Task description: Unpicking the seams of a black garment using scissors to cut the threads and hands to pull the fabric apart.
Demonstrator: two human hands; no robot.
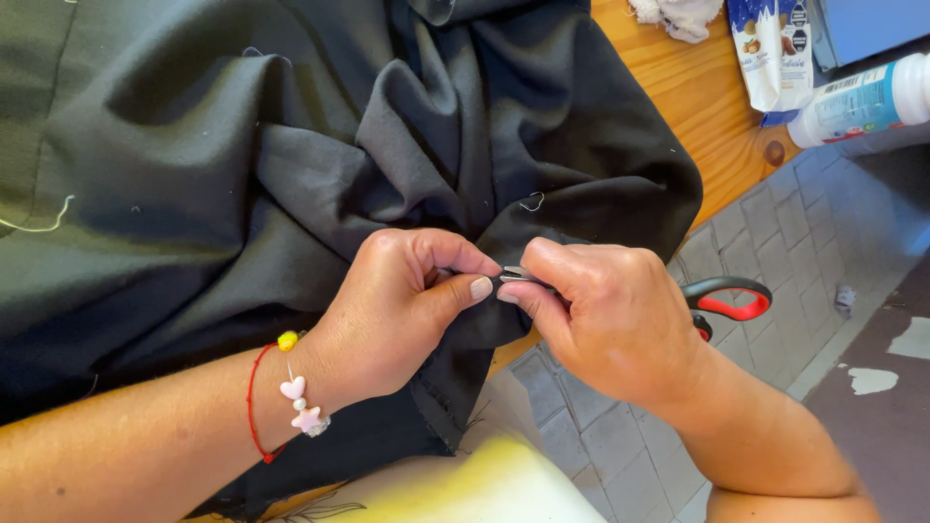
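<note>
Between pinching fingers (480,288), crumpled dark fabric (320,165)

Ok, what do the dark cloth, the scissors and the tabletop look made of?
Dark cloth: matte woven fabric, soft folds, frayed edge, stray threads. Scissors in the right hand: black and red plastic-looking handles, blades seemingly metal, mostly hidden. Table: varnished wood, visible grain and knot. Left hand pinches the cloth.
</note>
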